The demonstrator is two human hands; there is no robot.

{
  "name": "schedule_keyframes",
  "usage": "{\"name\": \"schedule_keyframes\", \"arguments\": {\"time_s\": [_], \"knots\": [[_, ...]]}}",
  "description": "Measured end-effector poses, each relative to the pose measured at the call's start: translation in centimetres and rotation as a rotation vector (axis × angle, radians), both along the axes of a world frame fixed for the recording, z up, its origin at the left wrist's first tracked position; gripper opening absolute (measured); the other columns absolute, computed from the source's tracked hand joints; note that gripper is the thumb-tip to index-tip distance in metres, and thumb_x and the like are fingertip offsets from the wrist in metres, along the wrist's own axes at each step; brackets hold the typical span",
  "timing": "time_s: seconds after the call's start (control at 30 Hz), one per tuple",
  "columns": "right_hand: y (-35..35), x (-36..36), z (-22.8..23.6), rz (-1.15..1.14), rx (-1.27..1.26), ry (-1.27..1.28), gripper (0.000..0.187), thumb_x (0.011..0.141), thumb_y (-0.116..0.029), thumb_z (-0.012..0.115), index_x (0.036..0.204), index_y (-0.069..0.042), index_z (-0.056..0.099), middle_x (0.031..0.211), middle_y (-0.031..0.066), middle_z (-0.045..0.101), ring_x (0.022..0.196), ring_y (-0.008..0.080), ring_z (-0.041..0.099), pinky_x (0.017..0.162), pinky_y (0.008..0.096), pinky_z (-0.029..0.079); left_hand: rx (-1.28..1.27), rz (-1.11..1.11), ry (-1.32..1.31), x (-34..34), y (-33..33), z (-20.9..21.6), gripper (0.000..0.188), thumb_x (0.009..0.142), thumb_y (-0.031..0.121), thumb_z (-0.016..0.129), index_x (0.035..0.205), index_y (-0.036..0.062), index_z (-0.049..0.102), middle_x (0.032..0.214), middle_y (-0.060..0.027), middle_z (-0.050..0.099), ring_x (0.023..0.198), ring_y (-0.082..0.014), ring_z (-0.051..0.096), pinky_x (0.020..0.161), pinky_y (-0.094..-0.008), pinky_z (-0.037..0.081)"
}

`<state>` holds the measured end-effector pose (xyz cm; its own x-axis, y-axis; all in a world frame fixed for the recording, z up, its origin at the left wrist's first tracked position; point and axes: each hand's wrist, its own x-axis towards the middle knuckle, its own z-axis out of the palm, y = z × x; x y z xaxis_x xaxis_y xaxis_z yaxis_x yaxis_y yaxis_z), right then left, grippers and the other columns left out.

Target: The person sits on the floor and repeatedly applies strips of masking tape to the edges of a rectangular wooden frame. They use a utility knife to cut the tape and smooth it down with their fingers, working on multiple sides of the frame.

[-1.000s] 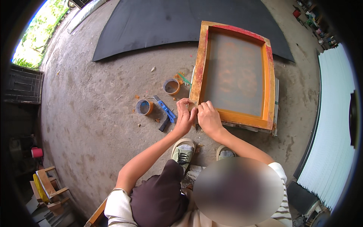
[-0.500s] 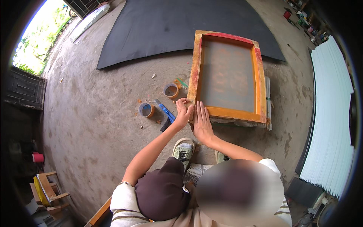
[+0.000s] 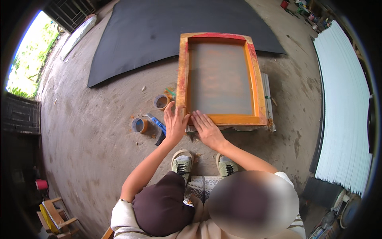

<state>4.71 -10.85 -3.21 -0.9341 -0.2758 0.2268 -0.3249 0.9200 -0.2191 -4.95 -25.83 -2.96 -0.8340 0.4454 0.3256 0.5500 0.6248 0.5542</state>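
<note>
A screen-printing frame (image 3: pixel 221 77), orange wood with red stains and grey mesh, lies flat on the concrete floor (image 3: pixel 91 131). The left hand (image 3: pixel 174 122) presses flat on the frame's near-left corner, fingers spread wide and holding nothing. The right hand (image 3: pixel 207 129) lies palm down just beside it on the frame's near rail, fingers also stretched out open, gripping nothing. Left of the frame's near-left corner stand two small paint cups: one (image 3: pixel 161 102) close to the frame, the other (image 3: pixel 139 125) further left. A blue-handled tool (image 3: pixel 158 124) lies between that farther cup and the left hand. Beyond the frame a large black sheet (image 3: pixel 159 32) covers the floor. Right of the frame, well apart, leans a stack of white corrugated sheets (image 3: pixel 342 107). Two pale sneakers (image 3: pixel 182 161) stand on the floor near the frame's near edge.
</note>
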Motion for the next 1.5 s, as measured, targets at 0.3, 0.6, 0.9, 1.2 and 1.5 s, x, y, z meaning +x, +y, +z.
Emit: {"name": "schedule_keyframes", "arguments": {"time_s": [0.3,0.6,0.9,1.2,1.5], "knots": [[11.4,8.3,0.1,-0.359,0.099,0.014,0.069,0.083,-0.018,0.063,0.141,-0.001,0.031,0.145,0.0127,0.035,0.136,0.0242,0.031,0.113,0.0386,0.026,-0.194,-0.481,0.103,-1.2,0.1,1.5,0.023,0.080,0.002,0.057,0.103,0.0051,0.060,0.096,-0.0083,0.057,0.105,-0.0257,0.050,0.099,-0.0418,0.034],[16.6,10.6,-0.9,-0.751,-0.594,0.123,0.047,0.095,-0.010,0.047,0.140,-0.006,0.035,0.141,0.0109,0.042,0.128,0.0261,0.043,0.104,0.0397,0.037,-0.330,-0.806,0.016,-1.4,5.8,1.5,0.026,0.088,0.020,0.055,0.107,0.0019,0.054,0.100,-0.0112,0.052,0.097,-0.0286,0.052,0.086,-0.0385,0.044],[16.6,10.5,-1.1,-0.802,-0.901,0.010,0.050,0.093,-0.006,0.052,0.140,-0.011,0.037,0.133,0.0145,0.050,0.117,0.0275,0.054,0.093,0.0361,0.044,-0.122,-0.886,-0.079,5.0,21.4,-0.1,0.017,0.086,0.012,0.055,0.100,0.0043,0.056,0.096,-0.0094,0.055,0.089,-0.0269,0.057,0.073,-0.0338,0.051],[17.7,10.9,-1.4,-0.756,-0.921,0.019,0.047,0.094,-0.014,0.051,0.139,-0.009,0.038,0.133,0.0126,0.051,0.120,0.0296,0.051,0.099,0.0373,0.039,-0.166,-0.683,0.167,7.1,20.9,-0.5,0.037,0.083,0.022,0.060,0.115,0.0045,0.053,0.109,-0.0083,0.053,0.107,-0.0242,0.051,0.092,-0.0388,0.042],[17.6,10.6,-1.5,-0.761,-0.886,0.031,0.047,0.093,-0.014,0.053,0.139,-0.013,0.040,0.134,0.0119,0.050,0.120,0.0303,0.050,0.097,0.0368,0.041,-0.192,-0.695,0.137,9.6,19.9,-0.1,0.075,0.075,0.032,0.069,0.133,-0.0034,0.037,0.123,-0.0163,0.047,0.116,-0.0303,0.046,0.102,-0.0408,0.035]]}}
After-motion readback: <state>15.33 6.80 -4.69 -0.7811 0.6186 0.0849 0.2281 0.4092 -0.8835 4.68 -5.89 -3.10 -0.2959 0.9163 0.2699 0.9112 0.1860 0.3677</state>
